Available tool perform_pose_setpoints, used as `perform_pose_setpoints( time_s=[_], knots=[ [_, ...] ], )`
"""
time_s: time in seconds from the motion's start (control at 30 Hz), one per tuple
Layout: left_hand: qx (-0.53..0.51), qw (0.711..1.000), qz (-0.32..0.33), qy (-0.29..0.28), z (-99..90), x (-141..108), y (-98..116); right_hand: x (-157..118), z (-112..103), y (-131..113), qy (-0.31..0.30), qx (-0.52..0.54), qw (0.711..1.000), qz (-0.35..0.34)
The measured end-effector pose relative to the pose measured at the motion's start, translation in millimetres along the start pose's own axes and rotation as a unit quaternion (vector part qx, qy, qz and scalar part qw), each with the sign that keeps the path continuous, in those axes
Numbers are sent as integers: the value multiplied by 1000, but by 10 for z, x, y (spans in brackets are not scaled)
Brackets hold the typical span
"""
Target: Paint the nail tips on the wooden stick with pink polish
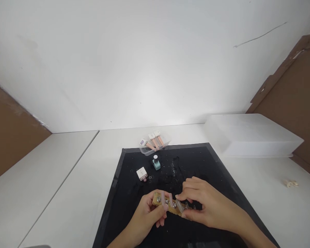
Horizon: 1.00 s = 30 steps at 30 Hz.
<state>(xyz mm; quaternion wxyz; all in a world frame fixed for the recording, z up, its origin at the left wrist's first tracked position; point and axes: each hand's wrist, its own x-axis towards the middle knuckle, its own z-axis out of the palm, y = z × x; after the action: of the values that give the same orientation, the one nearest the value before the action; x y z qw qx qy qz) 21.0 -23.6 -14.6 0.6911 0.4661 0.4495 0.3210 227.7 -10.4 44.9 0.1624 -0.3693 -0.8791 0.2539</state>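
1. My left hand (152, 212) clamps the narrow yellow bar (171, 209) with round metal studs above the black mat (196, 162), probably for steadiness.
2. My right hand (205, 203) pinches one clear curved plastic piece (179, 205) there, by its ends.

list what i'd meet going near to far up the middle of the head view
Yellowish bar with silvery round studs, white square bottle with a pinkish end, teal bottle with a dark neck and white top, clear plastic tray holding three white-and-peach pieces, white upright panel.
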Motion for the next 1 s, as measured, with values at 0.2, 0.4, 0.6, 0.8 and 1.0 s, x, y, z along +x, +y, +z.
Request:
perform_pose_setpoints(
  time_s=[0.2,0.4,0.6,0.8,1.0],
  knots=[
    [5,1000,-2,3,3,16,-12,2,40,28,-5,-1,1000,12],
    [3,1000,0,-6,-10,29,-19,15,56,38,-10,3,1000,23],
    [-25,1000,-9,-1,1,30,-22,0,33,22,-7,11,999,42],
    [-67,997,-23,-5,32,14,33,-7,-35,1,-6,58,997,43],
    [-79,996,-28,-8,35,-5,40,-72,-74,48,23,160,985,69]
  ],
)
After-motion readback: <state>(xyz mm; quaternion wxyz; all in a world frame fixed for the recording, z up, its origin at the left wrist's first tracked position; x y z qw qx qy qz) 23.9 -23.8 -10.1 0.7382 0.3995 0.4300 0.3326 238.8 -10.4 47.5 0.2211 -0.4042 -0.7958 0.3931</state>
